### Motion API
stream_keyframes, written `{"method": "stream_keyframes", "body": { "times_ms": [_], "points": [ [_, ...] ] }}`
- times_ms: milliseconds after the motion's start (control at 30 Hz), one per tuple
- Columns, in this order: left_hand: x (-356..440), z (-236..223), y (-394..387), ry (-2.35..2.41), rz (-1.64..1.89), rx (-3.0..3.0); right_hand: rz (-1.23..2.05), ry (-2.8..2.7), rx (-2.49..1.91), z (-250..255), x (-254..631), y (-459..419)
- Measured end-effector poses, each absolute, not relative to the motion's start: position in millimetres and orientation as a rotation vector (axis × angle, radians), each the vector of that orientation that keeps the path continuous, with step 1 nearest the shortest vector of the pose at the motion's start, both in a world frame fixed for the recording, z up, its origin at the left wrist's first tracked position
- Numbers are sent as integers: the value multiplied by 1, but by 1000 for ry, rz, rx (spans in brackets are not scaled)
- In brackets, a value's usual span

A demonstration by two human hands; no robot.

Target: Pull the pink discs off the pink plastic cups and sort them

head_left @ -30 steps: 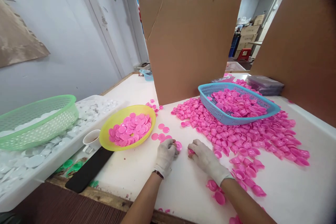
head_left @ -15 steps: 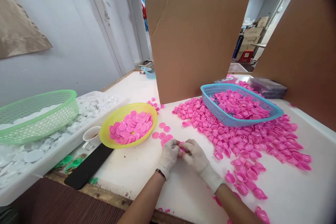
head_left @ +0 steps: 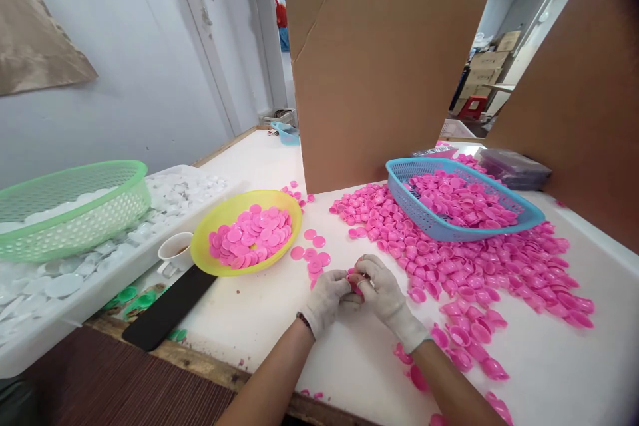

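The gloved left hand (head_left: 327,301) and right hand (head_left: 384,293) meet over the white tabletop (head_left: 259,329), pinching a small pink piece (head_left: 355,281) between their fingertips; a few flat pink discs (head_left: 310,253) lie near the left one. A yellow bowl (head_left: 200,249) holds more discs, with a white cup (head_left: 174,249) just beside it. A blue basket (head_left: 439,229) of pink pieces rests on a spread of pink cups (head_left: 449,266), in front of a cardboard sheet (head_left: 379,80)
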State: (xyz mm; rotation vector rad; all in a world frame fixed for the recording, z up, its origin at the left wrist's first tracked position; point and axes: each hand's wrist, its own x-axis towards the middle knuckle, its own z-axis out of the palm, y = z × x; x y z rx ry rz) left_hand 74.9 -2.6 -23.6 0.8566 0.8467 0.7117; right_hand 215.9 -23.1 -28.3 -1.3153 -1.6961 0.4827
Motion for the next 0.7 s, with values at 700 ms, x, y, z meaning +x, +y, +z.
{"method": "stream_keyframes", "body": {
  "times_ms": [700],
  "points": [
    [64, -15, -1, 804, 687, 751, 462, -2101, -1197, -18, 237, -29]
  ]
}}
